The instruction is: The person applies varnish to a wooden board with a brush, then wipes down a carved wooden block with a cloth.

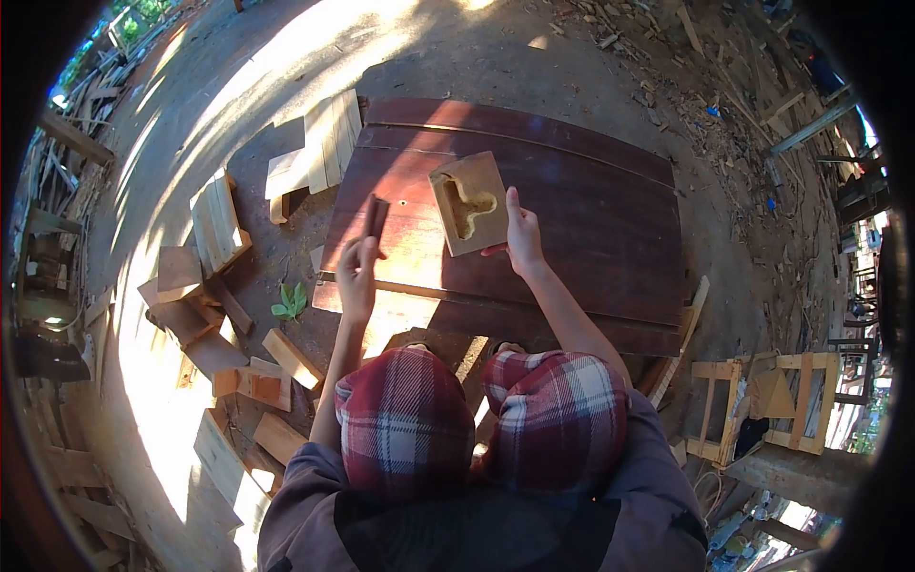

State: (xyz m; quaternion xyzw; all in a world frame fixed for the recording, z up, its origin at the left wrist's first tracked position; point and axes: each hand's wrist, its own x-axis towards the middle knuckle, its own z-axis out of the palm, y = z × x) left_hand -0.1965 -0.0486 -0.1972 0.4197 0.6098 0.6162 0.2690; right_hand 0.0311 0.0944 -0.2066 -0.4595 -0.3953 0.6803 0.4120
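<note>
L hand (356,273): 1 pinched strip (377,218), prob. wood — R hand (521,234): 1 gripped, hollowed block (470,203).

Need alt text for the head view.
A person's right hand holds a wooden block with a carved hollow; the left hand grips a small dark strip. Below is a partly sunlit, reddish-brown wooden tabletop; cut wood pieces lie to its left.

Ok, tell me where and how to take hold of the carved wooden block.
I'd take the carved wooden block by its long edge on the person's right, coming from that side as the right hand does, with fingers tucked behind. That edge looks straight and uncut, while the hollow crowds the opposite edge.
</note>
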